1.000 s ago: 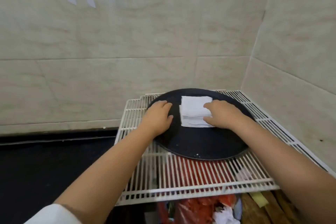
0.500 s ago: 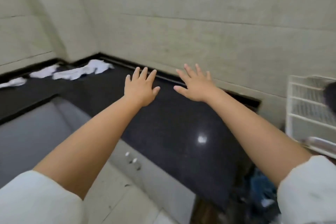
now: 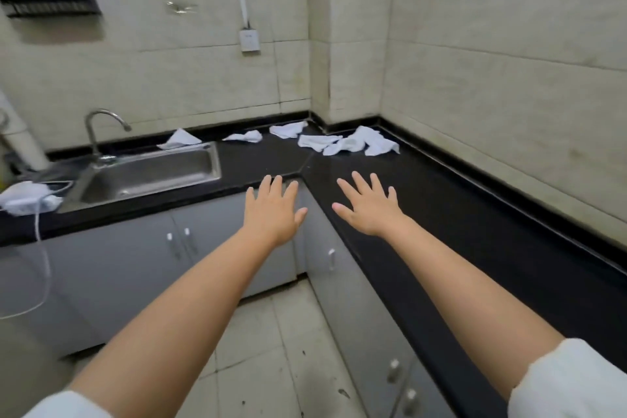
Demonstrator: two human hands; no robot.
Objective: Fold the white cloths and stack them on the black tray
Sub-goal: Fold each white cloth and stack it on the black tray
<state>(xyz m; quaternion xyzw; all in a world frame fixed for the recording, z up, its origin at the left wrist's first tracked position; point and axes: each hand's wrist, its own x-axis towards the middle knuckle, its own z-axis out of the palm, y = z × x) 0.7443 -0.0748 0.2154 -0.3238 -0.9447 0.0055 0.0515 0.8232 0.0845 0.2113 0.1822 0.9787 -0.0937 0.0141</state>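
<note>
Several crumpled white cloths lie in the far corner of the black L-shaped counter: a bunched pile (image 3: pixel 359 144), a smaller one (image 3: pixel 287 129), another (image 3: pixel 245 137), and one behind the sink (image 3: pixel 179 139). My left hand (image 3: pixel 273 210) and my right hand (image 3: pixel 368 205) are both stretched forward, fingers spread, holding nothing, well short of the cloths. The left hand hovers over the counter's inner corner, the right above the counter's right run. The black tray is out of view.
A steel sink (image 3: pixel 146 176) with a tap (image 3: pixel 101 125) is set in the counter at left. A white device with a cord (image 3: pixel 27 200) lies at the far left. Grey cabinets (image 3: pixel 135 258) stand below, and a wall socket (image 3: pixel 250 41) is above.
My view has swung left from the wire rack and tray to the counter corner. Both hands left the folded stack on the tray and now reach out empty toward the loose cloths.
</note>
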